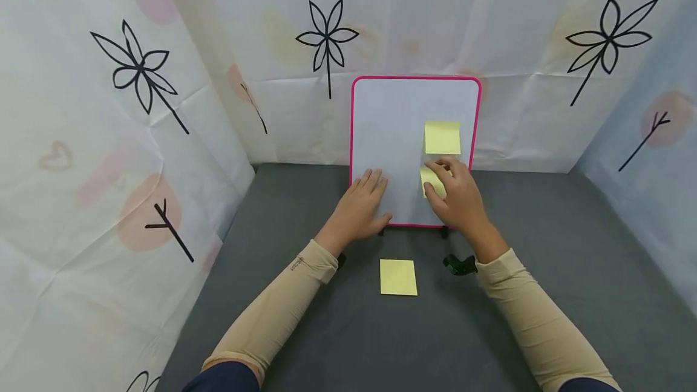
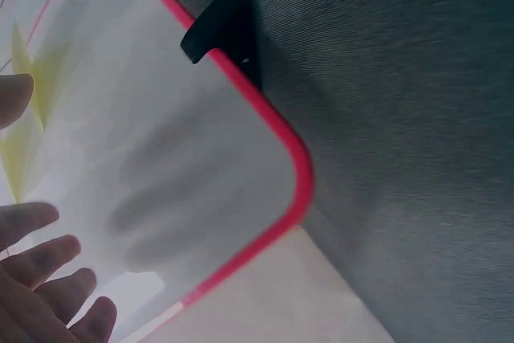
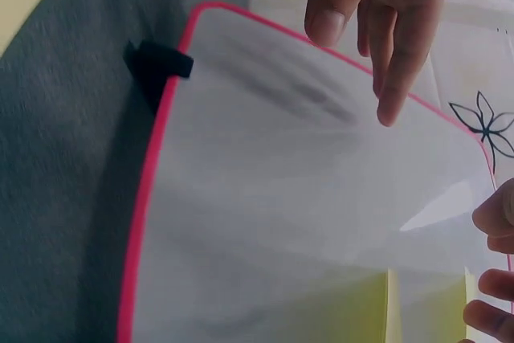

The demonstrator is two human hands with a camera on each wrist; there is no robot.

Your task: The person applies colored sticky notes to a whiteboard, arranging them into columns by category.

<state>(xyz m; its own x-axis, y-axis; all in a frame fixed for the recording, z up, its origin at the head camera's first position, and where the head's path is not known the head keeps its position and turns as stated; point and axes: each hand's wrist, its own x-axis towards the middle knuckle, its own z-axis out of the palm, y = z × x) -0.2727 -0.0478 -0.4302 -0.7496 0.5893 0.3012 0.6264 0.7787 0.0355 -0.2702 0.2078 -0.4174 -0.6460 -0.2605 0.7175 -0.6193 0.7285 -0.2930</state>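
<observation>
A whiteboard [image 1: 392,138] with a pink frame stands upright. My left hand [image 1: 356,207] rests on its lower left part, fingers straight and thumb spread. On the right side of the board is a yellow sticky note [image 1: 443,138], stuck flat. Just below it my right hand [image 1: 457,198], fingers bent, grips a second sticky note [image 1: 432,180] at the board, thumb over its left side and index finger at its top. The hand covers part of that note. A third sticky note [image 1: 398,277] lies on the table in front of the board.
Black clips [image 2: 217,30] hold the bottom edge of the board at the grey table [image 1: 327,343]. White cloth [image 1: 294,107] with line-drawn flowers hangs behind and at the left. A bluish cloth [image 1: 648,156] hangs at the right.
</observation>
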